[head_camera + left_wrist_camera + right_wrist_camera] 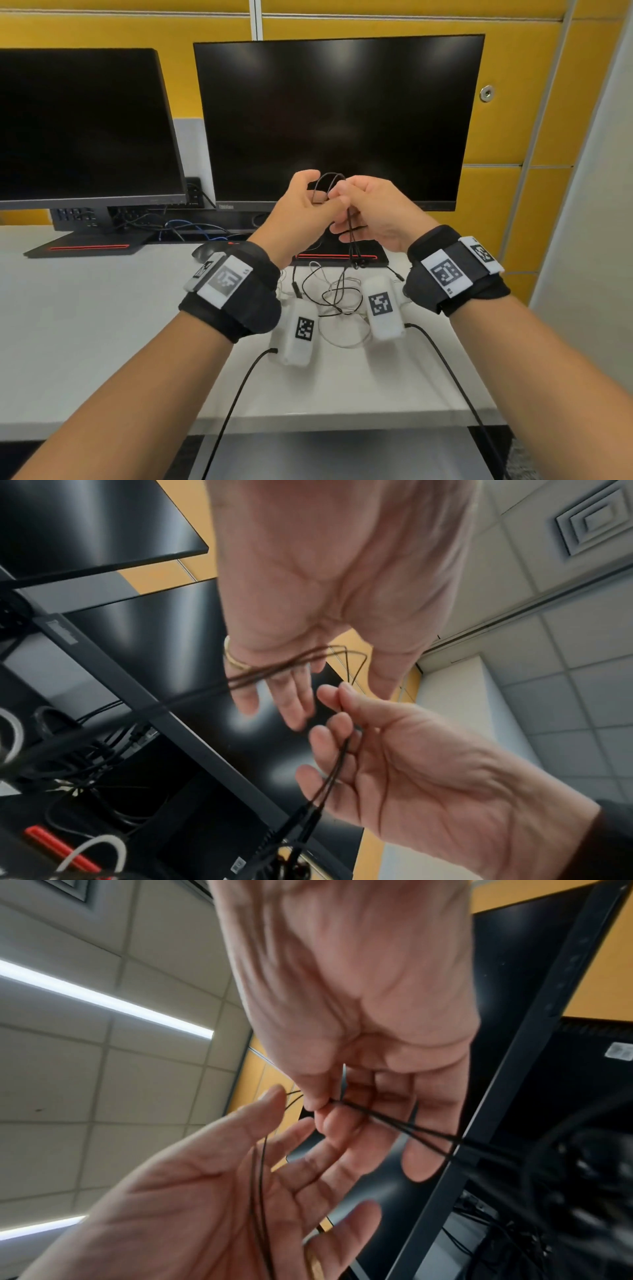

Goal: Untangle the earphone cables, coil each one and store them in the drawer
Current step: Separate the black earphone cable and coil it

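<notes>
Both hands are raised in front of the right monitor. My left hand (317, 192) is held out with fairly straight fingers (291, 696), and loops of the black earphone cable (329, 178) lie round them and across the palm (260, 1177). My right hand (337, 197) pinches the same cable (377, 1121) between thumb and forefinger (316, 1099). Below that pinch, strands hang down to the earbuds (359, 263) just above the desk. More black cable (334, 291) lies tangled with a white earphone cable (342, 339) on the white desk (102, 325). The left wrist view shows the right hand (337, 693) close to the left fingertips.
Two dark monitors (335, 120) (85, 126) stand at the back on stands with red stripes (89, 246). Black and blue cables (191, 229) run behind them. White tagged camera boxes (298, 332) (383, 308) hang under my wrists. A grey surface (342, 455) shows below the desk's front edge.
</notes>
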Motion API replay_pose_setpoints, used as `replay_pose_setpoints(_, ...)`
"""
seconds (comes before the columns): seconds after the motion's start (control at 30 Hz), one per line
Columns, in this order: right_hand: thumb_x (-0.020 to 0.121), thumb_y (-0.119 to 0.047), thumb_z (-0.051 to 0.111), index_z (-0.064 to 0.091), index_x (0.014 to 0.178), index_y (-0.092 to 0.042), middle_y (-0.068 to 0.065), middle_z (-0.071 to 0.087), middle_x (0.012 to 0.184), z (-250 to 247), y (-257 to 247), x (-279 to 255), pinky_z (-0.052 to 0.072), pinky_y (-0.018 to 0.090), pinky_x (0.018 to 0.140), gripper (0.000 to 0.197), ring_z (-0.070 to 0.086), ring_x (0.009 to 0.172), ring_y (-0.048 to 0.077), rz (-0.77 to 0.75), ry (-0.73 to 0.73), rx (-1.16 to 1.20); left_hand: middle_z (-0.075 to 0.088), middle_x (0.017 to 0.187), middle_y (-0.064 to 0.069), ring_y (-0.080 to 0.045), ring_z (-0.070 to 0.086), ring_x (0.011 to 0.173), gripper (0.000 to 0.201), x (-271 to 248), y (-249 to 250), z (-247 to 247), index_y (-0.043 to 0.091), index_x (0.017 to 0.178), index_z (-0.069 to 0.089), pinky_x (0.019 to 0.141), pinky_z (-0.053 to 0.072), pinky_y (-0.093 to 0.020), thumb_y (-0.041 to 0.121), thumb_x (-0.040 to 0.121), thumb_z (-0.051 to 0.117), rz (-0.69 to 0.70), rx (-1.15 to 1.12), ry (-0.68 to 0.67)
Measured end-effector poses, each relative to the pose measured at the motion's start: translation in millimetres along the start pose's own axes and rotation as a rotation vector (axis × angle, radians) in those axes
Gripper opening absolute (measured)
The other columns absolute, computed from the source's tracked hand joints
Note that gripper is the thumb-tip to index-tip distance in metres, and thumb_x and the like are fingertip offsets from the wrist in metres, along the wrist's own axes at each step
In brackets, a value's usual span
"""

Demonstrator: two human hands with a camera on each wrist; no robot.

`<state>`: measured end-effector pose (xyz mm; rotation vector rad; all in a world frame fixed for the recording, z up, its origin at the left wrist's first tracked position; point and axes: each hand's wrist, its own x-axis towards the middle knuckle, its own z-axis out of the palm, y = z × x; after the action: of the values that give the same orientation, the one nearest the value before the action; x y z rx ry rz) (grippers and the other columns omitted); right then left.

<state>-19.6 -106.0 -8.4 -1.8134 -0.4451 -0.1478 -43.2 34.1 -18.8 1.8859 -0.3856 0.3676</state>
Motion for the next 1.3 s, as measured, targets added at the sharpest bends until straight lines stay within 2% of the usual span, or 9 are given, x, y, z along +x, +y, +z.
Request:
replay_pose_setpoints(0.07,0.104,-0.028,0.042,0.066,0.098,-0.016,0.002,0.054,0.064,1,0,0,0.060,0.033,0.065,0.027,0.060,0.057,0.013,0.008,-0.017,0.000,0.063,0.097,0.001,-0.007,0.062,0.088,0.056,1,2,3,0.018,0.142,0.033,0.078,0.050,-0.025,0.031,0.094,0.059,-0.011,-0.019,-0.023)
replay_pose_setpoints(0.17,0.102,-0.026,0.046,0.064,0.099,-0.014,-0.002,0.047,0.058,-1,4,3,0.058,0.034,0.064,0.023,0.050,0.050,0.010,0.016,-0.010,0.001,0.049,0.071,0.001,-0.011,0.045,0.060,0.026,6,-1,0,0.012,0.113,0.059,0.055,0.044,-0.023,0.032,0.098,0.052,-0.024,-0.062,-0.010)
replay_pose_setpoints(0.27,0.101,-0.024,0.047,0.064,0.096,-0.014,-0.002,0.055,0.061,-4,9,4,0.057,0.034,0.072,0.021,0.058,0.055,0.012,0.009,-0.034,-0.052,0.043,0.067,0.004,-0.008,0.037,0.054,0.026,11,-5,-6,0.016,0.092,0.060,0.050,0.034,-0.022,0.028,0.103,0.041,-0.005,-0.164,0.047)
replay_pose_setpoints(0.47,0.101,-0.028,0.047,0.065,0.089,-0.017,-0.001,0.072,0.086,2,24,9,0.046,0.016,0.062,0.025,0.066,0.076,0.006,0.064,-0.119,-0.305,0.068,0.085,0.001,-0.005,0.062,0.065,0.027,23,3,-5,0.015,0.089,0.052,0.059,0.051,-0.018,0.022,0.105,0.032,0.102,-0.411,0.140)
replay_pose_setpoints(0.57,0.102,-0.030,0.044,0.061,0.084,-0.017,-0.002,0.065,0.071,0,27,19,0.049,0.034,0.083,0.027,0.065,0.073,0.014,0.128,-0.069,-0.078,0.064,0.082,0.001,-0.005,0.053,0.057,0.026,32,-4,-4,0.016,0.087,0.050,0.050,0.043,-0.017,0.021,0.105,0.032,0.080,-0.400,0.220)
replay_pose_setpoints(0.8,0.104,-0.034,0.039,0.051,0.078,-0.016,-0.004,0.036,0.052,0,28,23,0.044,0.031,0.067,0.034,0.035,0.046,0.011,0.091,-0.012,0.571,0.048,0.070,0.004,-0.010,0.044,0.063,0.025,40,-39,10,0.019,0.084,0.060,0.059,0.037,-0.027,0.026,0.100,0.042,0.010,0.017,0.244)
replay_pose_setpoints(1.0,0.104,-0.034,0.040,0.061,0.082,-0.018,0.000,0.065,0.078,-1,27,21,0.054,0.039,0.085,0.034,0.066,0.083,0.016,-0.013,0.069,0.558,0.038,0.059,0.007,-0.005,0.034,0.046,0.038,33,-45,6,0.008,0.105,0.062,0.048,0.032,-0.022,0.042,0.096,0.051,-0.060,0.003,-0.024)
replay_pose_setpoints(1.17,0.103,-0.040,0.038,0.067,0.095,-0.018,0.001,0.064,0.120,4,29,19,0.054,0.037,0.084,0.037,0.058,0.119,0.021,0.013,0.013,0.492,0.035,0.058,0.006,-0.006,0.028,0.044,0.020,25,-43,3,0.020,0.109,0.062,0.044,0.029,-0.021,0.032,0.094,0.059,-0.083,-0.007,-0.147)
replay_pose_setpoints(1.3,0.103,-0.042,0.038,0.067,0.096,-0.022,-0.001,0.064,0.120,6,31,18,0.050,0.042,0.093,0.036,0.056,0.117,0.018,0.008,0.015,0.414,0.036,0.055,0.006,-0.007,0.029,0.045,0.023,21,-43,1,0.012,0.101,0.067,0.044,0.031,-0.019,0.031,0.095,0.056,-0.059,0.002,-0.137)
